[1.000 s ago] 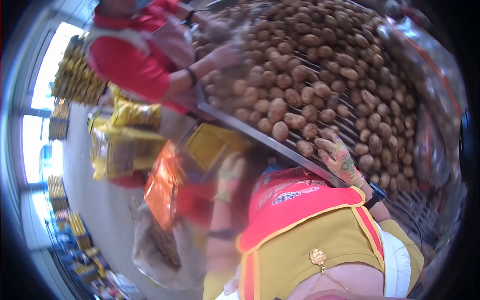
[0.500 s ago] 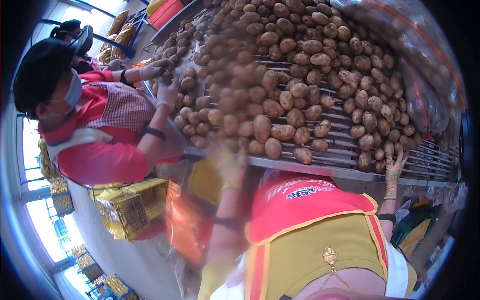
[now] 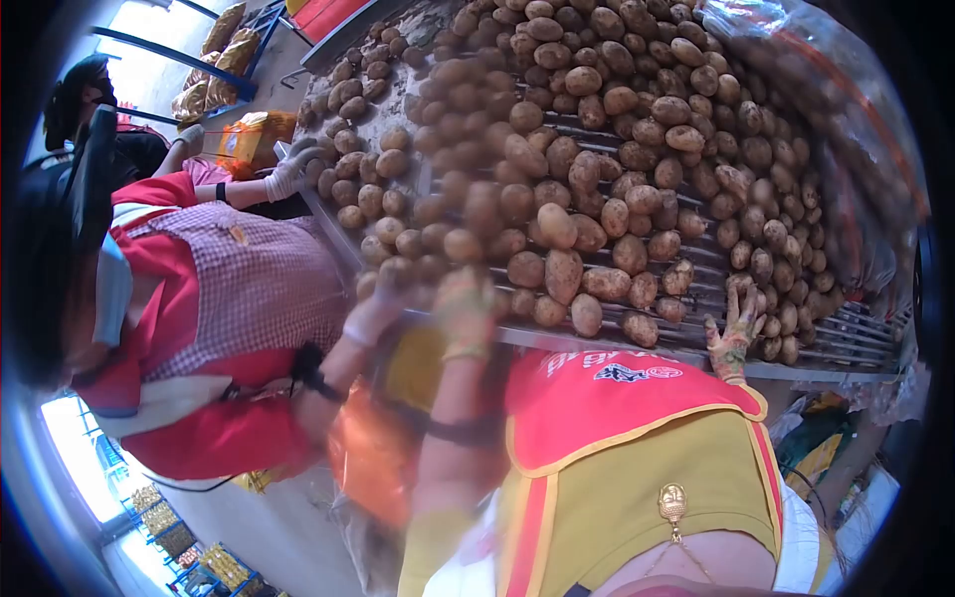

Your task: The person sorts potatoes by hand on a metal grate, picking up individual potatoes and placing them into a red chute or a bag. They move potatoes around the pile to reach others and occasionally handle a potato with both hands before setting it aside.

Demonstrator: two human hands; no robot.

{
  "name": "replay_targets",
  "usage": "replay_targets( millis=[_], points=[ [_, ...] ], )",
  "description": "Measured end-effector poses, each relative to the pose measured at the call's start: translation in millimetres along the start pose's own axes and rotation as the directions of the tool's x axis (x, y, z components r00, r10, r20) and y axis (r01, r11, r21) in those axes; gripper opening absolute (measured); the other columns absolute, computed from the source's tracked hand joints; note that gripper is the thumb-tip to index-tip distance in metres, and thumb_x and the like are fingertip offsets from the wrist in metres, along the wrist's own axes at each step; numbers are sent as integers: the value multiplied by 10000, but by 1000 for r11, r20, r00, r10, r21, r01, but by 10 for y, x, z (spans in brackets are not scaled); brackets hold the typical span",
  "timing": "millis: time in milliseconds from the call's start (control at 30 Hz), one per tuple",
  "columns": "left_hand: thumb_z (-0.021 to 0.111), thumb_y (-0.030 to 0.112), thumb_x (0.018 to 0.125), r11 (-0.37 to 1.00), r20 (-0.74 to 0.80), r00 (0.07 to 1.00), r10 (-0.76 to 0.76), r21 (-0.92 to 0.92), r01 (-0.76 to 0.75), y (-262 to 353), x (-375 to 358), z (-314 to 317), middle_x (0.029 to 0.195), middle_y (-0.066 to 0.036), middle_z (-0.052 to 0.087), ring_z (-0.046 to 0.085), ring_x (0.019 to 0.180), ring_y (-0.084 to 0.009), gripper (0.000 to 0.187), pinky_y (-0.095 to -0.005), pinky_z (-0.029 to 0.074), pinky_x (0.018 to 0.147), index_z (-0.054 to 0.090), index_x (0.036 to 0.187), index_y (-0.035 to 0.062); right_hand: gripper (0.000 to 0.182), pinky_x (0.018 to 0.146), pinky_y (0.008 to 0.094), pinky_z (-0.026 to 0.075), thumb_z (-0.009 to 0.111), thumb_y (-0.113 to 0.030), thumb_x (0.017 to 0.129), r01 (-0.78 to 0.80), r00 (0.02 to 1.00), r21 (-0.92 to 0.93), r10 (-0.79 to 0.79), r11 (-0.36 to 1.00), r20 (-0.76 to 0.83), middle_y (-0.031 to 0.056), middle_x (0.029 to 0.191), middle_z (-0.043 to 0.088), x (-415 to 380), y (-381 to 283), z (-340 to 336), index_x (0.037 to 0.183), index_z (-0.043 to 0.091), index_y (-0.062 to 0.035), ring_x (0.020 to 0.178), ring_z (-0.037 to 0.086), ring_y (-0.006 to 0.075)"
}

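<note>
Unwashed potatoes (image 3: 597, 204) lie heaped over a slatted metal sorting table (image 3: 597, 147). At the table's near edge, left of my apron, is my left hand (image 3: 465, 310) in a patterned glove. Motion and a smeared patch in the picture blur its fingers, so whether it holds a potato is hidden. My right hand (image 3: 737, 333), gloved in the same pattern, rests at the near edge on the right. Its fingers are spread against the potatoes and nothing is gripped in it.
A co-worker (image 3: 239, 269) in a red shirt and checked apron leans in at the left, one gloved hand close to my left hand. An orange bag (image 3: 373, 453) hangs below the table edge. Clear plastic sacks (image 3: 846, 139) lie along the right side.
My right hand has shifted left along the edge. The co-worker has come nearer, with one hand now down beside my left hand. The view has shifted slightly.
</note>
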State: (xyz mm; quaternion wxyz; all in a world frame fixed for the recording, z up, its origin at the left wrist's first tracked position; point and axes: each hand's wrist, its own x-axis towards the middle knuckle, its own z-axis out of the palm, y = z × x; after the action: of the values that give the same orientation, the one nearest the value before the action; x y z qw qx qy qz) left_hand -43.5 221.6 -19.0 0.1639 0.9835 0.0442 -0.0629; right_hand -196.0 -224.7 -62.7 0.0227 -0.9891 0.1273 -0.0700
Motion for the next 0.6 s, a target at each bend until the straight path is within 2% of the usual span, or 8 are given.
replay_targets(
  millis=[100,200,233,300,333,433,467,600],
  points=[
    [673,237,843,983,56,997,49,174,-58,-3,93,80,1010,-189,677,650,915,-339,225,-449,527,841,633,955,45,794,1173,642,102,612,-545,854,-46,995,-61,51,997,84,180,1625,201,19,27,27,1529,403,-183,1489,198,384],
    [654,321,911,985,219,975,-36,175,-3,-28,289,23,1018,-141,690,667,916,-314,442,-443,537,817,591,1240,34,777,1168,647,108,635,-496,840,-22,997,-86,28,996,68,156,1622,227,65,-7,-19,1527,410,-209,1485,207,383],
    [647,334,924,943,260,960,-101,-283,176,-18,245,-37,1019,-126,689,667,910,-285,454,-430,541,815,582,1256,31,775,1167,648,110,638,-490,839,-7,998,-86,12,996,57,152,1620,234,63,-1,-52,1526,411,-213,1484,207,383],
    [633,358,949,243,383,912,-149,-880,409,-18,127,-222,1020,-97,686,665,897,-226,480,-403,548,813,565,1287,24,776,1168,646,109,674,-425,826,-22,998,-56,25,998,55,146,1617,243,54,3,-83,1527,409,-224,1484,206,377],
    [589,381,985,103,305,946,-106,-943,316,-57,14,-276,1044,-48,669,647,927,-170,482,-381,539,869,553,1294,13,778,1168,646,108,684,-407,821,-36,997,-40,39,999,67,148,1617,243,55,-19,-129,1527,409,-225,1484,208,375],
    [527,290,1019,-462,319,948,-9,-842,279,-132,-265,-276,1101,-59,628,625,977,-230,391,-402,552,816,520,1310,28,774,1172,640,110,701,-360,810,-41,995,-53,46,998,93,150,1614,247,103,-86,-146,1518,422,-222,1479,213,389],
    [525,272,1018,-614,260,961,92,-745,261,-163,-386,-210,1104,-68,632,617,1035,-237,345,-396,550,808,540,1283,53,770,1174,637,112,705,-346,807,-29,995,-69,35,997,95,151,1613,248,106,-85,-138,1515,428,-221,1476,214,396],
    [570,288,984,-745,277,961,-16,-644,173,-18,-1072,-177,1078,-96,651,631,975,-245,306,-365,544,753,598,1202,76,747,1203,574,124,702,-273,801,257,965,-2,-257,966,61,176,1608,239,148,-42,-73,1500,448,-209,1466,213,435]
  ],
)
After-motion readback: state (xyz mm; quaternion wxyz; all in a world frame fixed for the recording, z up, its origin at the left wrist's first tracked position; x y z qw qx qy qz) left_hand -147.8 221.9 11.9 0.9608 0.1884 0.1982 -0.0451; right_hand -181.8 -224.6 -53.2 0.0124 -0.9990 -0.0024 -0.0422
